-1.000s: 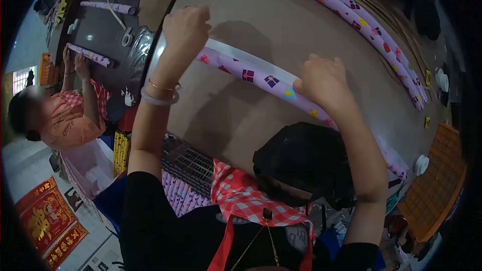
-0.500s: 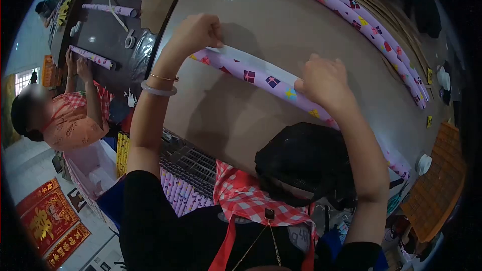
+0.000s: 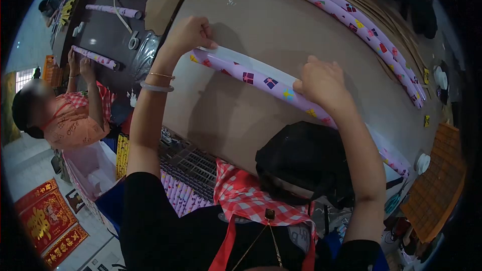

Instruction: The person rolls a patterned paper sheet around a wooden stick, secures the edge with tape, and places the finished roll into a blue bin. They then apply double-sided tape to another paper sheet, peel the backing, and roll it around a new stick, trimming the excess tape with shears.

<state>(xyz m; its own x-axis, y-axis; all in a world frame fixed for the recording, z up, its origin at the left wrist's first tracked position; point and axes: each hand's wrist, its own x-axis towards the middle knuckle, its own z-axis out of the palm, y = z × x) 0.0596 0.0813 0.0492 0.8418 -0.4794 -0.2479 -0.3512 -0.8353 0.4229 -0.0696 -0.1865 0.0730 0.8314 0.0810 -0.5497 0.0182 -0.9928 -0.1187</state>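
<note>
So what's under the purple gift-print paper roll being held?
The purple gift-print paper roll lies on the brown table, a white paper edge showing along its far side. The left hand and right hand cover parts of it; a black bag hides the table's near edge.

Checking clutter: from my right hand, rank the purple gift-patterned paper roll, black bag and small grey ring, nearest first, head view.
1. Purple gift-patterned paper roll, under the right hand.
2. Black bag, just below.
3. Small grey ring, far left.
</note>
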